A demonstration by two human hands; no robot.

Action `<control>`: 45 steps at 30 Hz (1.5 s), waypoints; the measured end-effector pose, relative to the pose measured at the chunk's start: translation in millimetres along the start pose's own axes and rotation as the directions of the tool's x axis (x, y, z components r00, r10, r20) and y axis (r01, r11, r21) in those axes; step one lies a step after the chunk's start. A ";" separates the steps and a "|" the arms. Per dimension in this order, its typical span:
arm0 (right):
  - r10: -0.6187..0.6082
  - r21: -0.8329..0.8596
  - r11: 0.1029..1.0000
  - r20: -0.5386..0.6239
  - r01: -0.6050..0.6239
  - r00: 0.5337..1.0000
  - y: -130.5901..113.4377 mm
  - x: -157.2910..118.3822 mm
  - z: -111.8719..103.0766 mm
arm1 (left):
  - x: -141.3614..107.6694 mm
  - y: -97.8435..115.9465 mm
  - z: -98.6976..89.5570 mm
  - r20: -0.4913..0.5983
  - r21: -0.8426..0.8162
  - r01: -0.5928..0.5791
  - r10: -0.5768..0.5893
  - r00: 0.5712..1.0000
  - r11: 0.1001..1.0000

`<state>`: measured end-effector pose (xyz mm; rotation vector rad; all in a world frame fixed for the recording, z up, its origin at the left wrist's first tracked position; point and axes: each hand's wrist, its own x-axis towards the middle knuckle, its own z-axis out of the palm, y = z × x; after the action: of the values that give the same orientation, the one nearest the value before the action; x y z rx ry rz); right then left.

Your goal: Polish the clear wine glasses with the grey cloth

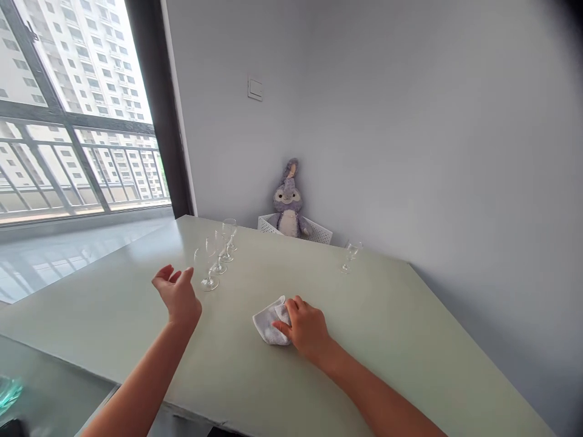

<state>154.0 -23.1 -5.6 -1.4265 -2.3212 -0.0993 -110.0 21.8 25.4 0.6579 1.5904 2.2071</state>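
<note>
My right hand (306,325) is closed on a white cloth (266,323), which rests bunched on the pale green tabletop (237,370). Above the table at the left, my left hand (177,294) is raised with loosely curled fingers and the thumb apart; I see nothing in it. Just beyond it stand several clear stemmed glasses in a slanting row, the nearest glass (209,283) close to my left fingers but apparently not touching them. Another stemmed glass (350,256) stands alone near the table's far right edge.
A purple plush rabbit (288,209) sits in a white perforated basket (319,232) behind the far edge. Grey walls (410,152) border the back and right. At the lower left is a lower surface with a green glass object (9,393), partly out of view.
</note>
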 end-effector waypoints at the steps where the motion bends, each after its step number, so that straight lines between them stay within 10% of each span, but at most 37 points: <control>1: -0.083 -0.003 0.997 -0.007 0.083 0.997 -4.2 -2.3 2.6 | 4.6 -9.5 -4.7 0.019 0.056 0.071 -0.072 0.997 0.996; 4: -0.284 -0.020 0.958 0.025 0.285 0.958 -17.6 -10.4 12.8 | 13.0 -28.9 -9.6 0.146 0.209 0.142 -0.175 0.974 0.968; 8: -0.243 -0.097 0.963 0.083 0.250 0.966 -18.5 -14.8 27.7 | 15.7 -37.9 -0.3 0.289 0.346 0.152 -0.259 0.922 0.926; 13: -0.010 0.420 0.908 0.015 0.003 1.000 6.6 -1.6 18.6 | 21.1 -47.4 13.6 0.340 0.326 0.094 -0.209 0.917 0.941; 16: 0.299 0.842 0.497 0.060 -0.209 0.952 25.8 12.9 -3.0 | 22.3 -50.9 16.4 0.323 0.359 0.069 -0.193 0.927 0.931; 19: 0.465 0.991 0.018 0.107 -0.130 0.879 44.6 25.4 -19.6 | 11.5 -44.7 19.3 0.287 0.375 -0.020 -0.096 0.953 0.927; 26: 0.643 0.919 -0.338 0.384 -0.205 0.662 58.6 31.5 -0.3 | -56.7 -18.2 53.6 0.580 0.268 -0.420 0.203 0.789 0.867; 31: 0.675 0.965 -0.255 0.224 -0.062 0.703 47.6 25.8 -17.0 | -95.0 -34.1 80.2 0.745 0.250 -0.689 0.320 0.586 0.680; 36: 0.533 0.995 -0.102 0.067 -0.015 0.844 23.6 21.5 -35.6 | -113.5 -56.5 82.3 0.791 0.226 -0.791 0.367 0.490 0.569; 41: 0.208 0.948 0.144 0.250 -0.282 0.946 15.8 20.0 -22.0 | -112.3 -63.4 69.8 0.841 0.161 -0.872 0.399 0.366 0.462; 45: 0.058 0.904 0.130 0.404 -0.408 0.913 24.1 17.2 -19.3 | -108.3 -60.0 65.8 0.892 -0.029 -0.935 0.431 0.136 0.354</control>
<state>174.1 -2.5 14.9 -0.9809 -1.5025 1.5623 17.0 35.9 -32.4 2.7399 1.4116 1.2031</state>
